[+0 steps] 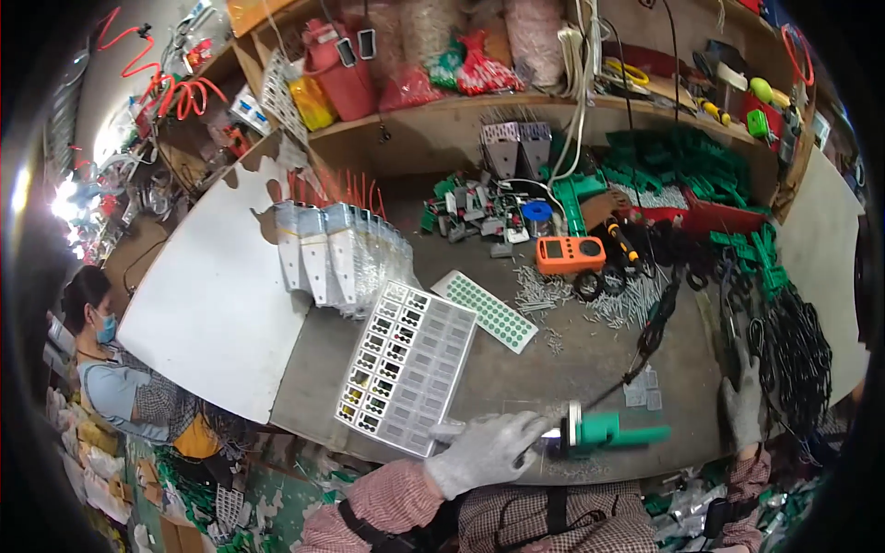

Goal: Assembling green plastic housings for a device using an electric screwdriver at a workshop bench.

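Observation:
My left hand (487,453), in a grey glove, is closed at the near edge of the table. Its fingertips meet the metal-plated end of a green plastic part (604,430) with a long handle-like arm. A black cord runs down toward this part. Beside the hand lies a sheet of small labels (406,364), its left columns printed and its right columns grey. My right hand (743,405), also gloved, reaches at the right side with its fingers stretched out toward a bunch of black cords (793,359). Small clear pieces (643,389) lie between the hands.
Screws (627,300) lie scattered near an orange meter (570,255). A sheet of green round stickers (486,311) and bagged metal parts (341,258) are farther left. Green plastic parts (682,166) pile up at the back below a shelf (433,111). A co-worker (120,369) sits at left.

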`<state>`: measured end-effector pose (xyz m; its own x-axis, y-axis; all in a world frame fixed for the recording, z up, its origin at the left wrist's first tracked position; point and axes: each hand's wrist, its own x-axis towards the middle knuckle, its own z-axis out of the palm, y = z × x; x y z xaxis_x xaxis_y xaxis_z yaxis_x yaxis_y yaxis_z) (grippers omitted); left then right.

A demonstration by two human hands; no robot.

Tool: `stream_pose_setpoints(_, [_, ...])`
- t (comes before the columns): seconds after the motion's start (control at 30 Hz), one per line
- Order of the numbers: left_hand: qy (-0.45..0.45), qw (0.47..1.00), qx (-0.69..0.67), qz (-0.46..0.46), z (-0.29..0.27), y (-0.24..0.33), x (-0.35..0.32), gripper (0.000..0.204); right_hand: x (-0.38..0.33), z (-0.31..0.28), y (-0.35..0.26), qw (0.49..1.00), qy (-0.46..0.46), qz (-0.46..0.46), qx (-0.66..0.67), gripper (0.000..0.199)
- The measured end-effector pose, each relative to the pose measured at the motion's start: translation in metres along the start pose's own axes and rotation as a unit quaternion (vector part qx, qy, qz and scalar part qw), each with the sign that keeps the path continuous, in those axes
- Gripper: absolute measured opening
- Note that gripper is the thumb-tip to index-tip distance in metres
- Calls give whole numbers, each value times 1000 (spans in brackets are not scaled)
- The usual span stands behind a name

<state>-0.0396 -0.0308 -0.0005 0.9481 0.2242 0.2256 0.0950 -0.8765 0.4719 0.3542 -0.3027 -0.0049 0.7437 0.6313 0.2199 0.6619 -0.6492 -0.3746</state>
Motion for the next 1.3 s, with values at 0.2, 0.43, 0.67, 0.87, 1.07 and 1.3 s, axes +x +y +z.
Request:
stream_pose_setpoints(0.2, [229,938,85,-246,-72,-41,8,63,5,-27,-41,968,9,-21,-250,53])
stream_pose_setpoints(0.43, [227,870,370,-233,-89,-80,-88,65,39,13,-281,856,-99,-453,230,68])
stream_pose_setpoints(0.67, [466,844,-169,-204,-148,-42,-7,72,96,72,-363,711,-322,-178,600,52])
stream_pose_setpoints(0.87, [417,808,-333,-251,-114,-93,-20,36,117,90,-358,943,-131,-178,247,84])
stream_pose_setpoints(1.07, [401,809,-315,-292,-104,-78,-12,37,57,74,-409,826,188,-499,183,59])
stream_pose_setpoints(1.3, [370,786,-451,-204,-92,-68,-12,35,53,84,-410,772,-29,-602,203,46])
